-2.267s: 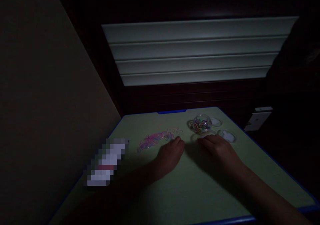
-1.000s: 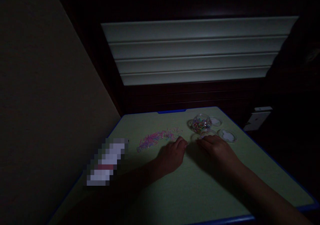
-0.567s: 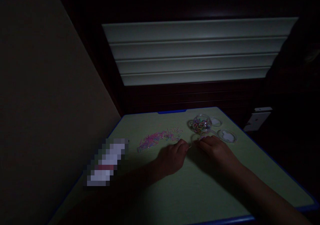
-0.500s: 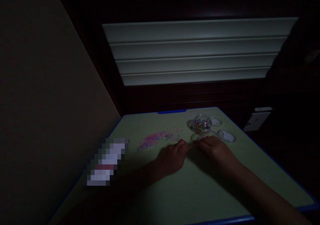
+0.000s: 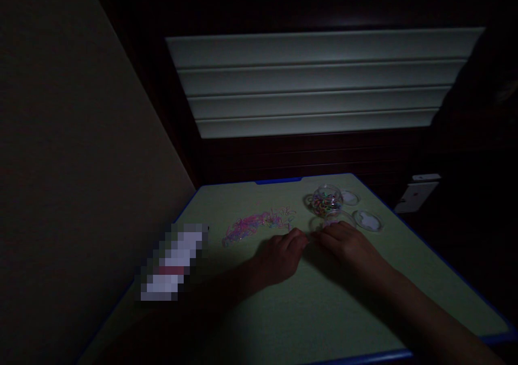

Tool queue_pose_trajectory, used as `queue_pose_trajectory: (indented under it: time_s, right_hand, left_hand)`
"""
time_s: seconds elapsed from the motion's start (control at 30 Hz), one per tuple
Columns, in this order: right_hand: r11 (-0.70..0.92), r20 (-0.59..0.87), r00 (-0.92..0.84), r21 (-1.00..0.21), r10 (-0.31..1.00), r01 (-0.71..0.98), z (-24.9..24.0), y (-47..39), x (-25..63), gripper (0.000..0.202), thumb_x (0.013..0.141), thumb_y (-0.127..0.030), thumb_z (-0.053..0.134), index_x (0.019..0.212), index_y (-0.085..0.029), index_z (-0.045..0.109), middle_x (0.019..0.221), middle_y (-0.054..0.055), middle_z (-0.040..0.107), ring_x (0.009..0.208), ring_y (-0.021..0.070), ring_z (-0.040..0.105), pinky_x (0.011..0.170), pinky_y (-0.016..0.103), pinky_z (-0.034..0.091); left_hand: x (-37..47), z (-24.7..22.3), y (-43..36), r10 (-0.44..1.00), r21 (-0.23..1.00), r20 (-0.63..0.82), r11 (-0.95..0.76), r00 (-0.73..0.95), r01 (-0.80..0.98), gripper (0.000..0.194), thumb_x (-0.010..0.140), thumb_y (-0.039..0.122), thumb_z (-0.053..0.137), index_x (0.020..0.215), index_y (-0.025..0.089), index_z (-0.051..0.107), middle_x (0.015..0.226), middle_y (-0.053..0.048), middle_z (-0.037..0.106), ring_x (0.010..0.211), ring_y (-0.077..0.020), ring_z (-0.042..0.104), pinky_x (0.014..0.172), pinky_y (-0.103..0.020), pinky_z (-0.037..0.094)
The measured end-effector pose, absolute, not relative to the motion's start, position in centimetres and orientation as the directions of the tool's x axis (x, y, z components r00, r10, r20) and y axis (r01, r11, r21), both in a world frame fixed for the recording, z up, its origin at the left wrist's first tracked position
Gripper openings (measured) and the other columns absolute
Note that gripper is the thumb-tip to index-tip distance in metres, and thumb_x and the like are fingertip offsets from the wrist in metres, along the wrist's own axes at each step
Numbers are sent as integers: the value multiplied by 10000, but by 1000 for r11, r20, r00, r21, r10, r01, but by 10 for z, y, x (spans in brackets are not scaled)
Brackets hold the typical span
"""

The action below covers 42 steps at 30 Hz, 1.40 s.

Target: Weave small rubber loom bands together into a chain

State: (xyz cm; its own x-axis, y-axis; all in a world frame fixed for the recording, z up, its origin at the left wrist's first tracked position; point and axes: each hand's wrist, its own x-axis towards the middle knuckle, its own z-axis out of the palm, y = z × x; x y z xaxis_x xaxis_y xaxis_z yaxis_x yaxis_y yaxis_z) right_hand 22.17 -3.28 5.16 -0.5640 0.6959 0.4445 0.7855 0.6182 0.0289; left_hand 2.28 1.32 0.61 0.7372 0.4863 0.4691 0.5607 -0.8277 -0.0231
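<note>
My left hand point(image 5: 285, 254) is closed in a pinch over the table, thumb and forefinger pressed together. A sliver of something thin and pale, like a small rubber band point(image 5: 308, 239), shows at its fingertips. Close on the right, my right hand point(image 5: 348, 244) is also pinched, with its fingertips almost meeting the left ones; what it grips is too dark to make out. Beyond the left hand lies a loose pile of thin pink and purple rubber bands point(image 5: 246, 227). A clear round container point(image 5: 335, 216), partly hidden, stands just behind the right hand.
A clear jar of multicoloured bands point(image 5: 327, 202) stands at the back right. Beside it lie a round lid point(image 5: 350, 197) and another clear lid point(image 5: 368, 221). The pale green table point(image 5: 315, 322) has blue edges. A blurred-out item point(image 5: 174, 262) lies at the left, near the wall.
Both hands stay almost in place. The fingertips of my right hand have shifted slightly left, narrowing the gap, and less of the pale strand shows between the hands.
</note>
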Motion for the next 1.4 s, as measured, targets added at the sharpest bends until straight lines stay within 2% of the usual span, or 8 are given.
queue_pose_trajectory:
  time_s: [0.67, 1.03, 1.4]
  right_hand:
    - [603, 439, -548, 17, 712, 797, 55, -34, 219, 73, 797, -104, 561, 826, -149, 611, 742, 37, 583, 704, 169, 481, 678, 287, 316]
    - [607, 451, -545, 9, 707, 795, 52, -32, 220, 118, 844, -131, 492, 791, -153, 595, 723, 42, 569, 690, 161, 466, 671, 286, 303]
    - [594, 472, -543, 50, 694, 803, 56, -34, 221, 156, 849, -115, 462, 736, -159, 560, 704, 33, 556, 654, 150, 448, 659, 287, 290]
  left_hand:
    - [24, 14, 11, 514, 34, 454, -827, 728, 562, 251, 932, 220, 246, 983, 177, 488, 925, -61, 548, 791, -134, 579, 678, -270, 518]
    - [24, 12, 11, 509, 41, 455, -831, 731, 554, 244, 931, 209, 248, 974, 172, 486, 921, -58, 544, 801, -136, 576, 689, -280, 519]
    - [25, 16, 10, 538, 72, 414, -823, 734, 563, 254, 929, 229, 257, 972, 181, 503, 899, -56, 544, 777, -136, 570, 669, -277, 521]
